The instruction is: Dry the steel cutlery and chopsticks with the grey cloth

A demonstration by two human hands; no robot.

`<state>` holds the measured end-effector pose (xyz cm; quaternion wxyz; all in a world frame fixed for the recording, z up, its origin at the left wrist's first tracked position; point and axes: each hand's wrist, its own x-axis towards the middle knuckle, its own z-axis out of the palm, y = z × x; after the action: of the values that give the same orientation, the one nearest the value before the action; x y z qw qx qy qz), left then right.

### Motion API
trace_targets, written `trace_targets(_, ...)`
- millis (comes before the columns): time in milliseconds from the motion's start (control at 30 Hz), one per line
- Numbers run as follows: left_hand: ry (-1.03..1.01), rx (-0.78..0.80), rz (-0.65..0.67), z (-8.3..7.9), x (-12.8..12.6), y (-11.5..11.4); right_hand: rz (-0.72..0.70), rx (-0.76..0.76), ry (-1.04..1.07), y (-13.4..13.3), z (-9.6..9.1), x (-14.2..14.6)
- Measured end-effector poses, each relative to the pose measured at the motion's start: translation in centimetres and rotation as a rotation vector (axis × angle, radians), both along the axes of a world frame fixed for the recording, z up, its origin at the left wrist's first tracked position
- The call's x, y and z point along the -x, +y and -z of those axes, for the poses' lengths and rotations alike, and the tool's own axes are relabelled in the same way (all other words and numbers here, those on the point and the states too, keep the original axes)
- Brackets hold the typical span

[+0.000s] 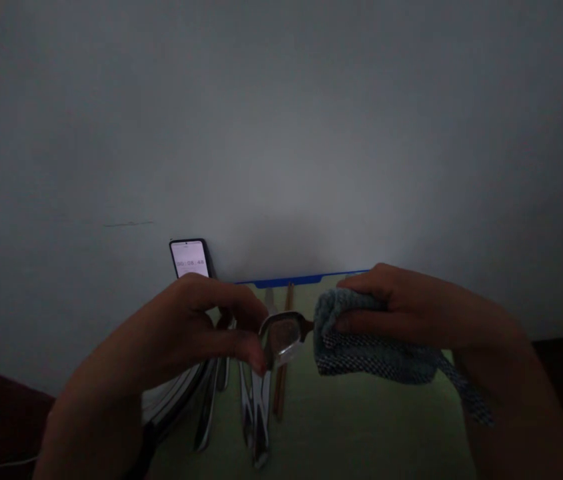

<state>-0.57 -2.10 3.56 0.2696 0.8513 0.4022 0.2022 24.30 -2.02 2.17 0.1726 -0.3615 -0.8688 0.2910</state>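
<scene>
The scene is dim. My left hand [196,333] pinches the bowl of a shiny metal spoon [281,333] and holds it level above the table. My right hand [411,307] grips a bunched blue-grey checked cloth [371,347], which is wrapped around the other end of the spoon. Both hands hover over a pale green mat [351,427].
Several pieces of metal cutlery [256,407] and wooden chopsticks [281,387] lie on the mat under the hands. A round metal plate edge [171,400] sits below my left hand. A phone [190,259] with a lit screen leans on the grey wall [281,133].
</scene>
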Motion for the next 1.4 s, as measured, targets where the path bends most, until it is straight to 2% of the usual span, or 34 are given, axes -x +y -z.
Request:
trace_targets(133,-0.002,-0.181,-0.060,0.1,-0.7,0.2,0.008,-0.082,-0.059,0.2,0.2,0.9)
trace_targets(200,0.018,-0.217,-0.095,0.3,-1.0,0.3,0.048,-0.131,-0.108,0.4,0.4,1.0)
trace_targets(333,0.121,-0.171,-0.131,0.5,-1.6,0.5,0.102,-0.185,-0.132,0.6,0.9,1.0)
trace_targets(500,0.289,-0.147,-0.056,0.8,-2.5,0.3,0.098,-0.168,-0.106,0.6,1.1,1.3)
trace_targets(633,0.309,-0.137,0.004,0.9,-3.1,0.2,0.068,-0.148,-0.086,0.6,1.2,1.5)
trace_targets(700,0.295,-0.146,0.002,0.8,-2.8,0.4,0.061,-0.123,-0.081,0.7,1.2,1.3)
trace_targets(800,0.272,-0.210,-0.070,0.7,-1.6,0.9,0.054,-0.073,-0.065,0.8,1.2,0.6)
trace_targets(933,0.201,-0.307,-0.182,0.4,0.3,1.1,0.142,-0.078,-0.033,1.1,1.0,-0.2)
trace_targets(1100,0.137,-0.146,-0.101,0.5,0.4,0.6,0.204,-0.141,-0.027,1.2,1.1,-0.8)
trace_targets(1167,0.091,-0.092,-0.116,0.7,0.2,0.6,0.222,-0.154,-0.032,1.2,1.1,-1.0)
trace_targets(1267,0.079,-0.053,-0.135,1.0,0.5,0.8,0.252,-0.163,-0.029,1.1,1.0,-1.1)
trace_targets(1400,0.122,-0.043,-0.051,1.1,1.0,1.0,0.225,-0.108,-0.042,0.9,0.9,-0.9)
